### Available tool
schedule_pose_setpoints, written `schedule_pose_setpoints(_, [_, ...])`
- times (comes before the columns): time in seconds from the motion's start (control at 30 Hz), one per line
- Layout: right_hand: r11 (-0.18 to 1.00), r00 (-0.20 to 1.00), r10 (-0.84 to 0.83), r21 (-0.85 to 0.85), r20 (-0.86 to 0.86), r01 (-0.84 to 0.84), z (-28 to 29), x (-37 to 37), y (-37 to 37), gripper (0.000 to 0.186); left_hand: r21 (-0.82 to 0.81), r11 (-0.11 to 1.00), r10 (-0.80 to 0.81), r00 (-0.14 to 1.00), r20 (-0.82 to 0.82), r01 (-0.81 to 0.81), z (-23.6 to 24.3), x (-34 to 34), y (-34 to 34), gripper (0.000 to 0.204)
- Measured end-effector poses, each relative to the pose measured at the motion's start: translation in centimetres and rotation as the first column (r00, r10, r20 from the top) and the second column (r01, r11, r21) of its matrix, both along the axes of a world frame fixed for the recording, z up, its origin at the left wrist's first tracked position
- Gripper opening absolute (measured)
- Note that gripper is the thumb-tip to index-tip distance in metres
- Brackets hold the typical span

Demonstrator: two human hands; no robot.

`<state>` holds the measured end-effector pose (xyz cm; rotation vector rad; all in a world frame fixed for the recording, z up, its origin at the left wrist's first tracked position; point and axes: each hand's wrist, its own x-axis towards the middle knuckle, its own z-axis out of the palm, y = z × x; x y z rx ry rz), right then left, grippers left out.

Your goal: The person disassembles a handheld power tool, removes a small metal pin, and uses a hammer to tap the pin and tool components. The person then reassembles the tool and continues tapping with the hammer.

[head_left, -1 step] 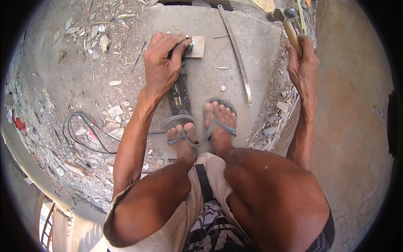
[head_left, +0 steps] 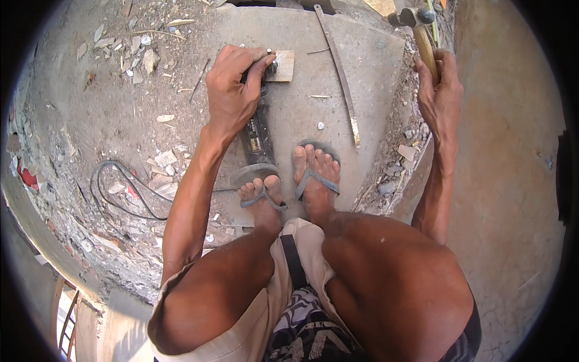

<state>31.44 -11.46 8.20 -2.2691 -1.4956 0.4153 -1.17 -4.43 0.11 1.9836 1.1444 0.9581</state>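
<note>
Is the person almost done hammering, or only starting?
Looks like an early stage. Done: the small wooden block lies flat on the concrete slab. In hand: the left hand pinches something small, too small to tell, at the block, and the right hand grips a raised hammer. Left: no blow is landing yet.

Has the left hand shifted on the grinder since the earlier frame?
No. The left hand sits at the same spot on the grinder, fingertips by the small wooden block, matching its earlier place against the concrete slab.
</note>
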Motion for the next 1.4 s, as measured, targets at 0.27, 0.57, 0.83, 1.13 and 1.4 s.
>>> schedule_pose_setpoints(0.27, [0.999,0.759,0.045,0.026,-0.650,-0.037,2.6,-5.0,-0.6,0.032,0.021,0.999,0.034,0.999,0.026,-0.035,0.0,0.1,0.1,0.007])
schedule_pose_setpoints(0.57, [0.921,0.832,0.389,0.191,-0.395,-0.340,1.6,-9.0,0.0,0.027,0.047,0.996,-0.079,0.997,-0.025,0.080,0.0,-0.5,0.7,0.011])
schedule_pose_setpoints(0.83, [0.824,0.826,0.538,0.314,-0.169,-0.472,1.2,-10.5,0.3,0.037,0.123,0.969,-0.203,0.976,-0.081,0.212,0.1,-1.1,1.5,0.014])
schedule_pose_setpoints(1.13, [0.831,0.833,0.527,0.304,-0.169,-0.465,0.7,-11.1,-0.3,0.041,0.098,0.974,-0.198,0.977,-0.080,0.206,0.0,-1.3,1.4,0.013])
schedule_pose_setpoints(1.4, [0.798,0.820,0.558,0.350,-0.126,-0.490,1.0,-11.3,-0.2,0.048,0.130,0.968,-0.209,0.976,-0.056,0.215,-0.4,-1.4,1.5,0.011])
